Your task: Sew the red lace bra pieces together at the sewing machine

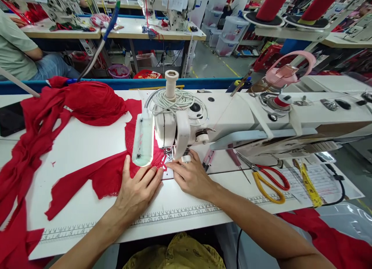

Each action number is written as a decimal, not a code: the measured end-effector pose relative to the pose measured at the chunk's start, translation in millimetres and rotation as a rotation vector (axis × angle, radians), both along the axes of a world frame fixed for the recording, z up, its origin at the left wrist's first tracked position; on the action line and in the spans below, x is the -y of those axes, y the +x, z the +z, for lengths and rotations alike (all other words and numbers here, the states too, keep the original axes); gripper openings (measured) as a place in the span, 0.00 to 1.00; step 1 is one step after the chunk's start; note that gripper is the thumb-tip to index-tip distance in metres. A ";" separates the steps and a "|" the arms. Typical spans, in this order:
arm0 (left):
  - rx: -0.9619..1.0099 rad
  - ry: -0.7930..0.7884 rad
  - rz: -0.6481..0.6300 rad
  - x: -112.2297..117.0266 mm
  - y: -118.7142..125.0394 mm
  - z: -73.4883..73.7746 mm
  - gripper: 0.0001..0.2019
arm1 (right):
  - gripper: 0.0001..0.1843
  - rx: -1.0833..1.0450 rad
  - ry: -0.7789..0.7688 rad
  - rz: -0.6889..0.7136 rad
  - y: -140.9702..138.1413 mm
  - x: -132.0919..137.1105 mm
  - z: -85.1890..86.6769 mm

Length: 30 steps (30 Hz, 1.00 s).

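Cloth (112, 170), red, lies on the white table (72, 143), its right end at the foot (168, 149) of the sewing machine (229, 116). We judge this to be the sewing step: guiding it under the needle. Our left hand (136, 189) presses it flat, fingers spread, gripping nothing; our right hand (193, 176) has bent fingertips at its right edge, though whether they pinch we can't tell. Feeding on would call for light, even guidance, fingertips clear. It looks thin, lacy near the foot, with a loose strip reaching left and near.
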<state>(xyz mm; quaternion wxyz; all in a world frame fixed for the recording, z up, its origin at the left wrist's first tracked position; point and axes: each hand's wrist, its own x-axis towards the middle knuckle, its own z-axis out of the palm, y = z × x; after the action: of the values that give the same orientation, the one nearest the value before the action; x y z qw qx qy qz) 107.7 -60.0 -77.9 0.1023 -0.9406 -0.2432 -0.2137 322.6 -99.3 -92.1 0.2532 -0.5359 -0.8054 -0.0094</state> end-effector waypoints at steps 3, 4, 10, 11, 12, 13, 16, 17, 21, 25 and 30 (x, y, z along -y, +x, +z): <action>0.028 0.003 -0.002 -1.0 0.2 -0.7 0.12 | 0.19 0.027 -0.038 0.015 0.0 -1.7 -1.4; 0.034 -0.001 -0.001 -1.1 0.2 -1.1 0.13 | 0.19 0.029 -0.045 0.018 0.1 -1.8 -1.8; 0.033 -0.014 -0.005 -1.1 0.0 -4.3 0.14 | 0.22 0.031 -0.044 0.050 1.5 -1.0 -1.3; 0.031 -0.014 -0.003 -1.2 -0.1 -4.9 0.14 | 0.22 0.038 -0.045 0.057 1.5 -0.7 -0.6; 0.028 -0.014 -0.001 -1.3 -0.2 -5.5 0.14 | 0.21 0.048 -0.044 0.064 1.2 -0.3 0.1; 0.025 -0.016 0.001 -1.4 -0.3 -6.1 0.14 | 0.21 0.061 -0.037 0.071 0.7 0.2 0.9; 0.025 -0.021 -0.003 -1.6 -1.0 -7.2 0.14 | 0.18 0.137 0.030 0.086 -2.5 3.1 2.9; 0.025 -0.024 -0.006 -1.4 -1.5 -7.0 0.15 | 0.17 0.173 0.065 0.088 -4.0 4.3 3.4; 0.020 -0.092 -0.015 0.7 -3.4 -1.3 0.17 | 0.17 0.289 0.160 0.088 -8.5 8.0 5.1; 0.104 -0.177 0.150 0.1 -0.7 9.5 0.20 | 0.16 0.291 0.170 0.083 -9.0 7.6 5.8; 0.092 -0.184 0.234 -13.5 9.4 15.3 0.12 | 0.16 0.259 0.173 0.086 -8.7 6.1 5.3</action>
<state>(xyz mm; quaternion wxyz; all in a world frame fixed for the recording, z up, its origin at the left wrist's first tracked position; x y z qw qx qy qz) 117.0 -46.5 -62.6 0.0286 -0.9004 -0.3743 -0.2201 313.8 -105.4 -86.8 0.1930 -0.4714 -0.8496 -0.1369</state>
